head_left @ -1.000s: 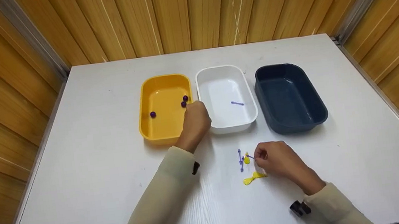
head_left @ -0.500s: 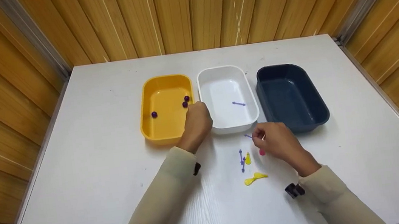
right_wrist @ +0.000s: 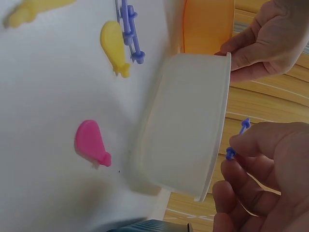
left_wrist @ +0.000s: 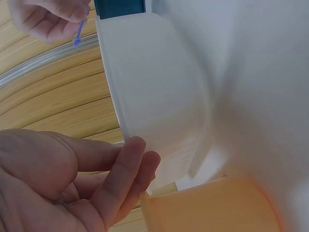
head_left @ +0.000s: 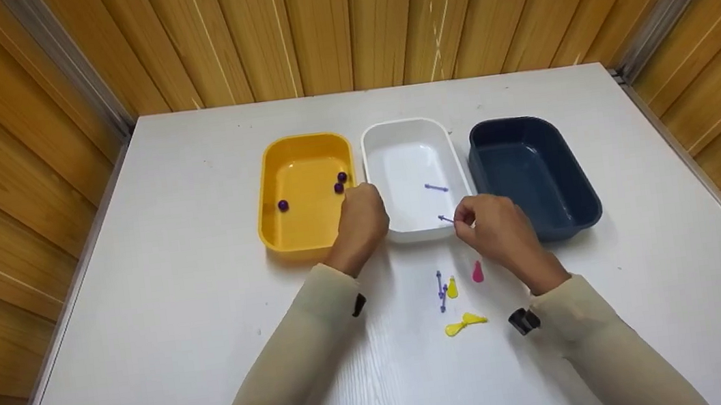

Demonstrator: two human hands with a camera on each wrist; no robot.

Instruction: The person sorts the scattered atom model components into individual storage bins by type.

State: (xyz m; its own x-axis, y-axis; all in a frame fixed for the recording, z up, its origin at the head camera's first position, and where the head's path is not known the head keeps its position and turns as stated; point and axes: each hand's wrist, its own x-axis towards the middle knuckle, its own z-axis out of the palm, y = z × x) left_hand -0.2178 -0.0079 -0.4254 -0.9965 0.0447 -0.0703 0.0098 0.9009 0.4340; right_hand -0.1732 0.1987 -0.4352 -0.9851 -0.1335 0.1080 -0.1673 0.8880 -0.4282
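My left hand (head_left: 363, 221) holds the near left part of the white bin's rim, close to the yellow bin (head_left: 309, 229). Its fingertips (left_wrist: 133, 150) lie on the outside of the white bin (head_left: 400, 163). Between thumb and fingertips, my right hand (head_left: 500, 230) pinches a small purple stick (right_wrist: 245, 124) with knobbed ends. That hand hovers at the white bin's near right corner. Another purple stick (head_left: 436, 187) lies inside this bin. On the table in front are several more purple sticks (head_left: 440, 283), a pink teardrop-shaped piece (head_left: 477, 272) and a similar yellow piece (head_left: 452, 287).
Several dark purple balls (head_left: 283, 206) lie in the yellow bin. A dark blue bin (head_left: 532, 174) stands to the right of the white one. Nearer the front lie yellow pieces (head_left: 465, 324), end to end. Wood-panelled walls (head_left: 373, 22) rise behind the table and at both sides.
My right hand has lifted the purple stick from the loose pieces and carried it away from me to the white bin, uncovering the pink piece. The left hand stays at the rim.
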